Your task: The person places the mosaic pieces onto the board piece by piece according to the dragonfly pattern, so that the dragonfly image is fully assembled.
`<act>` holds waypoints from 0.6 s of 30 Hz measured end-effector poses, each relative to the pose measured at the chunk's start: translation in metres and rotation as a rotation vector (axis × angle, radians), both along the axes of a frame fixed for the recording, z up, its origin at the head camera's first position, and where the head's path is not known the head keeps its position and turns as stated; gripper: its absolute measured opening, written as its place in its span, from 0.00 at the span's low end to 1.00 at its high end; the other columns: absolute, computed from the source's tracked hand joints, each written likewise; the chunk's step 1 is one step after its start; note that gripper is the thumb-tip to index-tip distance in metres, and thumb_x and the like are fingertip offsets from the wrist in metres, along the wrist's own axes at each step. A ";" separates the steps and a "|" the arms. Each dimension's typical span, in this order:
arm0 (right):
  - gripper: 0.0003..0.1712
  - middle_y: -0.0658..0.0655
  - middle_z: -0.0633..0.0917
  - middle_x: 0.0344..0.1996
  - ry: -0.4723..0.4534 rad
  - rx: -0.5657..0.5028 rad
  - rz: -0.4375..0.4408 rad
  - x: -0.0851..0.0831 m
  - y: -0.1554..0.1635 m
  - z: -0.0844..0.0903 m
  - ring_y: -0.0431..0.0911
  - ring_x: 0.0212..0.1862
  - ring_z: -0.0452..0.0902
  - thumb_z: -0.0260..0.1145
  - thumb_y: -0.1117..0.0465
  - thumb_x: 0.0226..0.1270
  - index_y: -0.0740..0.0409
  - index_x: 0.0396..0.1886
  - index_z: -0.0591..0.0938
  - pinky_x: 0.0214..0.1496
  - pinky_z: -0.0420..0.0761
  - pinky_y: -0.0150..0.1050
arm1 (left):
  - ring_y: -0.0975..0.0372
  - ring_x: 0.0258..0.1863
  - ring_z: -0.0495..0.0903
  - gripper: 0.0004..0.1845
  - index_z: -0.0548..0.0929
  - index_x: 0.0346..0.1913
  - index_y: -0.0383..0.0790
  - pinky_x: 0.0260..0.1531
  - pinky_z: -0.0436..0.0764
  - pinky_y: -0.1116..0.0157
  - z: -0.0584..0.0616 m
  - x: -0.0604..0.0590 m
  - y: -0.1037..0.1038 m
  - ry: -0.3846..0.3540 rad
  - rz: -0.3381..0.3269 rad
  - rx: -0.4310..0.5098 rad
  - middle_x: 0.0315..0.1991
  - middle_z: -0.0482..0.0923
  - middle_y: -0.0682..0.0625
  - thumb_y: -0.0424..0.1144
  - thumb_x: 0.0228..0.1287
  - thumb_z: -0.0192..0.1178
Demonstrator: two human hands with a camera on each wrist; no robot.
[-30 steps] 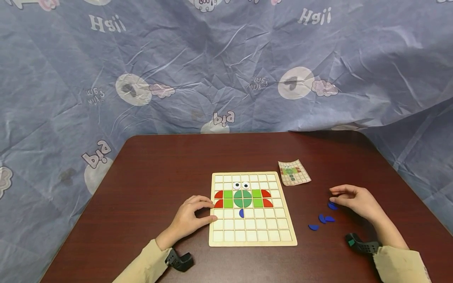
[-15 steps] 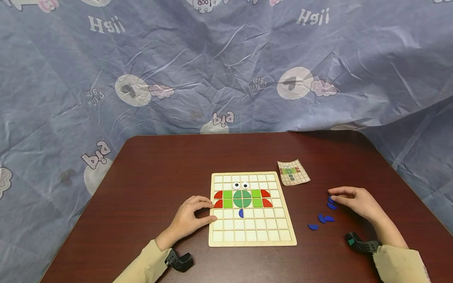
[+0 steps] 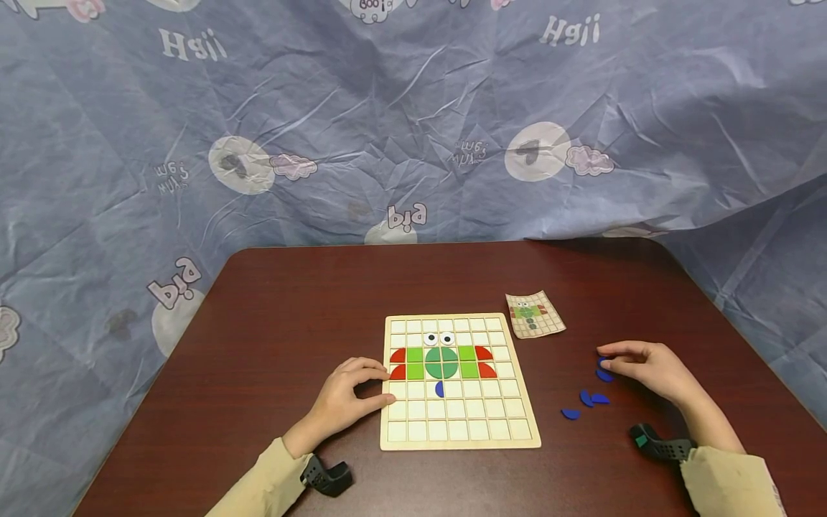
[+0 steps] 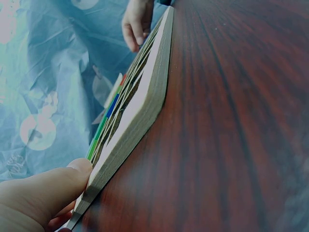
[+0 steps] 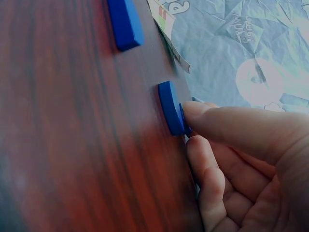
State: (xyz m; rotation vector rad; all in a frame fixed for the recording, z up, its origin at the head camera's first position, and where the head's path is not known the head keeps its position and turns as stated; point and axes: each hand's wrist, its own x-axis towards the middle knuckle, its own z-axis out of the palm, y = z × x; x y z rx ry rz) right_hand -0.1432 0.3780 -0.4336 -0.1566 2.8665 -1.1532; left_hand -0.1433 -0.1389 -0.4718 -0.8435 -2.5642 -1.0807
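Note:
A pale wooden grid board lies on the table. Red, light green and darker green pieces form a figure with two eye pieces, and a blue half-circle sits below them. At the board's left edge, my left hand rests its thumb and fingertips on the rim; the left wrist view shows the thumb on top. To the right, my right hand pinches a blue half-circle piece between thumb and forefinger, mostly hidden by the thumb. Right beside it lies another blue half-circle.
Several blue half-circles lie between board and right hand, among them a near one and a pair close together. A curled pattern card lies behind the board's right side. A printed cloth hangs beyond the dark table.
My right fingers have shifted slightly away from me and left, and a blue half-circle has come into view at the thumb. The left hand stays at the board's edge.

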 end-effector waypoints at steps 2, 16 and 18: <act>0.22 0.58 0.86 0.37 -0.002 0.004 0.001 0.000 0.000 0.001 0.32 0.35 0.79 0.68 0.54 0.62 0.64 0.51 0.81 0.33 0.78 0.31 | 0.68 0.44 0.73 0.17 0.86 0.40 0.48 0.45 0.77 0.63 0.000 0.000 0.000 0.002 -0.002 0.000 0.43 0.78 0.61 0.52 0.49 0.72; 0.25 0.58 0.85 0.36 -0.042 -0.011 0.004 0.000 -0.002 0.004 0.35 0.34 0.79 0.70 0.55 0.59 0.67 0.52 0.79 0.33 0.79 0.31 | 0.68 0.44 0.74 0.17 0.86 0.39 0.48 0.45 0.77 0.62 0.000 -0.001 0.000 0.004 -0.008 0.001 0.43 0.78 0.61 0.53 0.49 0.71; 0.25 0.58 0.85 0.35 -0.031 -0.007 0.000 0.000 -0.002 0.005 0.35 0.33 0.79 0.70 0.56 0.59 0.67 0.51 0.80 0.33 0.78 0.31 | 0.68 0.44 0.74 0.16 0.86 0.39 0.48 0.45 0.77 0.62 0.001 -0.001 0.000 0.002 -0.006 -0.001 0.43 0.78 0.61 0.52 0.49 0.71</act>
